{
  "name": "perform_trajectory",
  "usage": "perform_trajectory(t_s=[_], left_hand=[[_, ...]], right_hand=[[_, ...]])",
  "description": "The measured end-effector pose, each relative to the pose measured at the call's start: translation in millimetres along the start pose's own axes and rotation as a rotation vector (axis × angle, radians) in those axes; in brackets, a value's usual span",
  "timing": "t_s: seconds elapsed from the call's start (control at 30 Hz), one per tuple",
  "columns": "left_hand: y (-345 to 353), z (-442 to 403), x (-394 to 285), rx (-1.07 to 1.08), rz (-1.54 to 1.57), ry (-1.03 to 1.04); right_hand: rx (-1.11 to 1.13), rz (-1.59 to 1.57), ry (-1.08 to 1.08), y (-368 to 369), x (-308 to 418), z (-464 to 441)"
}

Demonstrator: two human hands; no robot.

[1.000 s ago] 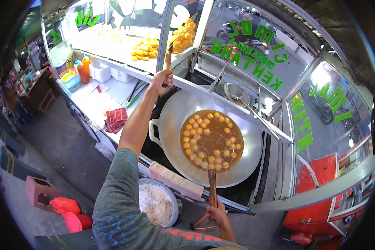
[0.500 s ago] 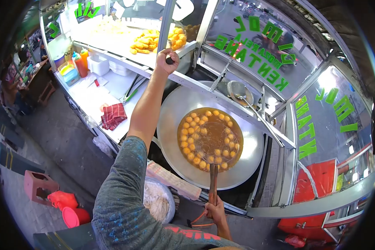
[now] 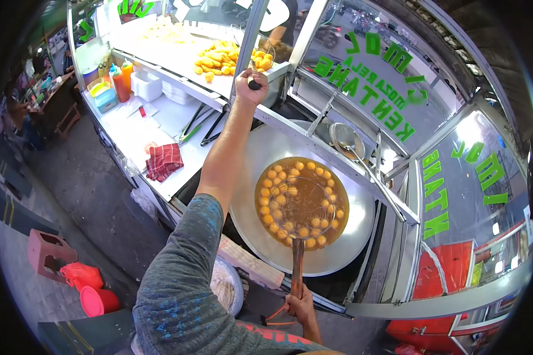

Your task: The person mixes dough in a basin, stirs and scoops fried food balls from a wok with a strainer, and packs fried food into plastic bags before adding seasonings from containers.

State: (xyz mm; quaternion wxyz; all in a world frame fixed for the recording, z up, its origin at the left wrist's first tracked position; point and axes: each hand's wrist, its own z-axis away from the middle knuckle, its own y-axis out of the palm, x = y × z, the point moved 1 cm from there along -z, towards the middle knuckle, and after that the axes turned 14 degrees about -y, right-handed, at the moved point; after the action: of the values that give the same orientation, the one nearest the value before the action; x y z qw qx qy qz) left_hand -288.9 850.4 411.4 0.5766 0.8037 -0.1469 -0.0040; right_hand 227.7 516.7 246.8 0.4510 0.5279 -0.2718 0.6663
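Note:
My left hand [image 3: 251, 87] is raised at the display case, its fingers wrapped round the handle of a wire strainer [image 3: 265, 42]. The strainer's thin rim shows behind the metal post, beside golden fried pieces [image 3: 219, 57]. Low in the view, my right hand [image 3: 301, 305] grips the wooden handle [image 3: 297, 266] of a wire skimmer. Its round wire head [image 3: 305, 204] lies in the brown oil of a wide metal wok [image 3: 249, 207]. Many round golden balls [image 3: 265, 202] float around and over the wires.
A metal rail with a resting strainer [image 3: 346, 141] crosses behind the wok. On the left counter are tongs [image 3: 190, 125], a red checked cloth [image 3: 163, 162], sauce bottles [image 3: 121, 84] and white containers [image 3: 145, 84]. A tub [image 3: 234, 284] stands below; lettered glass panels enclose the right.
The view has shifted slightly. The strainer in my left hand now shows more of its rim over the fried pieces. The skimmer head has moved a little in the oil, and the balls have drifted.

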Motion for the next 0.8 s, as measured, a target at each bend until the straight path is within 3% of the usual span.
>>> perform_trajectory(t_s=[0.27,0.37,0.47,0.7,0.8], left_hand=[[8,-3,7,0.088,0.022,-0.079],[10,-6,-1,0.005,-0.027,-0.089],[15,-17,2,0.086,-0.011,-0.042],[20,-10,10,-0.003,-0.068,-0.092],[8,-11,23,0.035,-0.066,-0.015]], right_hand=[[0.014,0.035,0.030,3,8,0],[0.008,0.050,0.025,1,2,1],[0.014,0.057,0.058,1,6,-1],[0.008,0.075,0.012,-3,6,1],[0.013,0.058,0.024,1,11,3]])
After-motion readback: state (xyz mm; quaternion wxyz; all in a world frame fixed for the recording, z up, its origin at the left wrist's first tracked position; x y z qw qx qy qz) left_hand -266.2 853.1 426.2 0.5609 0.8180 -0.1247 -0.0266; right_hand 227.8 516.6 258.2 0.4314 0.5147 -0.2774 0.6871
